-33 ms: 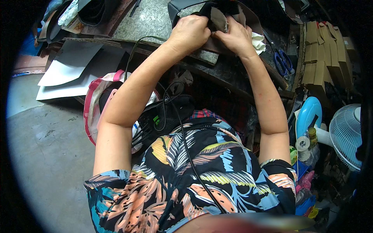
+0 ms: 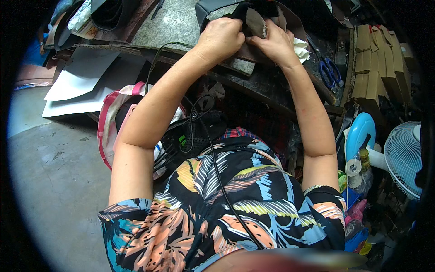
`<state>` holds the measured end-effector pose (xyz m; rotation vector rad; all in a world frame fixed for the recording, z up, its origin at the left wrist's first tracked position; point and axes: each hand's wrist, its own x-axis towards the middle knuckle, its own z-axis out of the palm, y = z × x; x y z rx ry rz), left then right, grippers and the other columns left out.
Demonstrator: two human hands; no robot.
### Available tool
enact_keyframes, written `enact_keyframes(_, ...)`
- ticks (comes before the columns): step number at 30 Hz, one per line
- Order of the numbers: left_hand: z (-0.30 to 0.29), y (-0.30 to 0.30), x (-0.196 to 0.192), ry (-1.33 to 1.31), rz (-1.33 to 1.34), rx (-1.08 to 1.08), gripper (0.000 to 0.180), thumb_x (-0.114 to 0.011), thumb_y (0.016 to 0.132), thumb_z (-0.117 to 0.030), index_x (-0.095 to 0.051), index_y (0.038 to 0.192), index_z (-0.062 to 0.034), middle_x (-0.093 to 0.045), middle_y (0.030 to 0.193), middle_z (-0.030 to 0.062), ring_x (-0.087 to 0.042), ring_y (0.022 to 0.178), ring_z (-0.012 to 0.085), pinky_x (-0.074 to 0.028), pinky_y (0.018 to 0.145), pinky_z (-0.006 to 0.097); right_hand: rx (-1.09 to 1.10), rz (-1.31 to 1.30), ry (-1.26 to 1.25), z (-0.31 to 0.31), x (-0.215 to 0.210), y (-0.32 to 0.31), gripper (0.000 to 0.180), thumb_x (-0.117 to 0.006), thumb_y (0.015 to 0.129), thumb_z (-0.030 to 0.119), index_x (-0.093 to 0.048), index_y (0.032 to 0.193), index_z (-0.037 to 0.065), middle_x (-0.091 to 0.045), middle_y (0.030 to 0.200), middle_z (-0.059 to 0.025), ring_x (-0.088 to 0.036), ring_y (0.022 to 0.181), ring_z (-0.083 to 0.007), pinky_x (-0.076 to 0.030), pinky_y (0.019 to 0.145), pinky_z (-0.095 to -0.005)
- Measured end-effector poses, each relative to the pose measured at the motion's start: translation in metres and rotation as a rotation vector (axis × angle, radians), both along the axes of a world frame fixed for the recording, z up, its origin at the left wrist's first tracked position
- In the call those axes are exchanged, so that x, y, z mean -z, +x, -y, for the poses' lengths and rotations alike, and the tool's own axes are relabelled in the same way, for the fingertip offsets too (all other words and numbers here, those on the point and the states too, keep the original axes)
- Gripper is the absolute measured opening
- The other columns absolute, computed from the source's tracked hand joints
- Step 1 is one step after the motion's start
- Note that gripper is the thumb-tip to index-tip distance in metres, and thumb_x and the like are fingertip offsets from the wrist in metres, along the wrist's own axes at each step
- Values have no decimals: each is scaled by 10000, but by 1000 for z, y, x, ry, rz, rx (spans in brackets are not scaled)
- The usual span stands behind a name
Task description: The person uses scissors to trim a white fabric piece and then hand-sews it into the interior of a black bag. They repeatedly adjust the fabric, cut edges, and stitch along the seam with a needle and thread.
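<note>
At the edge of the worktable, both my hands are closed on a black leather-like bag piece [image 2: 213,7] with torn grey-brown lining showing. My left hand [image 2: 222,38] curls its fingers over the near left edge, its fingertips hidden in the dark material. Close to it on the right, my right hand [image 2: 275,44] pinches the same piece, thumb pointing left toward the left hand. A frayed grey flap [image 2: 255,23] stands up between the two hands. White crumpled cloth or paper [image 2: 301,50] pokes out just right of my right hand.
Blue-handled scissors [image 2: 330,72] lie right of my hands. Brown cardboard boxes [image 2: 378,68], a white fan [image 2: 405,158] and a blue round object [image 2: 360,136] stand farther right. White sheets [image 2: 79,77] and a pink-edged bag [image 2: 105,122] are at left. A black cable [image 2: 213,154] runs over my lap.
</note>
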<state>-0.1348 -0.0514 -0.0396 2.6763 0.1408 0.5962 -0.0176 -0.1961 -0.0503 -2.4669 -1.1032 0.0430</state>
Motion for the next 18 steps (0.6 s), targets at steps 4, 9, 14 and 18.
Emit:
enact_keyframes(4, -2, 2, -2, -2, -39, 21, 216, -627, 846, -206, -683, 932, -16, -661, 832, 236, -658, 859, 404, -516, 798, 484, -21, -56, 91, 0, 4, 7, 544, -727, 745, 495, -641, 1105, 96, -709, 1063, -182, -644, 1069, -368, -370, 976, -500)
enact_keyframes(9, -3, 14, 1, 25, -20, 34, 230, -601, 860, -203, -664, 964, -8, -660, 852, 242, -650, 860, 418, -515, 794, 494, -10, -49, 39, -7, 1, 13, 526, -719, 751, 467, -636, 1129, 110, -704, 1097, -171, -643, 1084, -359, -371, 981, -500)
enact_keyframes(14, -3, 14, 6, 28, 2, -5, 211, -576, 867, -192, -644, 916, 2, -659, 855, 244, -645, 860, 425, -510, 797, 504, 46, 19, -32, -11, -3, 9, 475, -693, 755, 423, -648, 1117, 119, -707, 1094, -168, -647, 1076, -360, -376, 987, -495)
enact_keyframes(18, -2, 14, 7, -9, -2, -20, 201, -580, 866, -182, -643, 916, 2, -665, 874, 243, -646, 868, 426, -508, 798, 507, 57, -31, 12, -11, -1, 10, 469, -686, 752, 432, -660, 1099, 116, -713, 1066, -173, -653, 1066, -360, -383, 988, -492)
